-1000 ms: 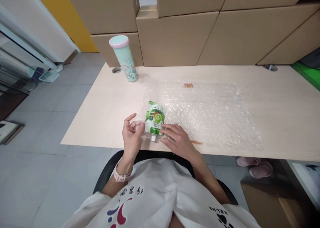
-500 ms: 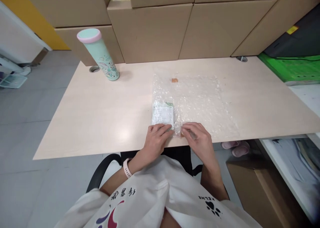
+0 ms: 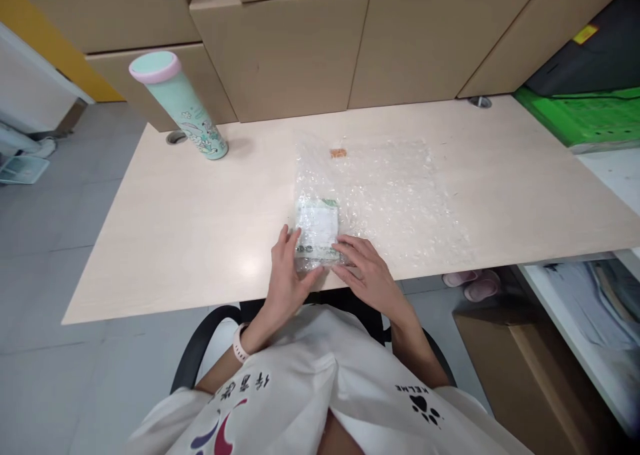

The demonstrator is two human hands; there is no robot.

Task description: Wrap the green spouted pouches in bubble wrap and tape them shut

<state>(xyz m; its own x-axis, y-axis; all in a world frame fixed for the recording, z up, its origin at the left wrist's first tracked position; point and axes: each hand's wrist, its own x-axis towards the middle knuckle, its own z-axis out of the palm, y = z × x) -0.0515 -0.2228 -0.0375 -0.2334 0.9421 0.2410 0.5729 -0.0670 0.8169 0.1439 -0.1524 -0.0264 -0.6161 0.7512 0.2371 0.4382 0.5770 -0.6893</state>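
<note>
A small white-and-green packet point(image 3: 320, 225), boxy in shape, lies under a layer of clear bubble wrap point(image 3: 395, 198) near the table's front edge. My left hand point(image 3: 289, 268) grips its left side, fingers along the edge and thumb at the front. From the right, my right hand point(image 3: 367, 272) holds the wrapped packet's near corner, fingers on top and thumb at the front edge. The sheet spreads flat to the right and away from me. An orange-brown piece of tape point(image 3: 339, 153) shows on its far part.
A mint tumbler point(image 3: 187, 112) with a pink rim stands at the table's point(image 3: 165, 242) back left. Cardboard boxes point(image 3: 295, 55) line the back. On the right are a green stack point(image 3: 580, 118) and a dark case point(image 3: 590, 62). An open carton point(image 3: 520, 382) sits on the floor.
My left hand has moved from the packet's front to its left side. My right hand has shifted left onto the packet's right corner, off the tape at the front. The view has shifted slightly.
</note>
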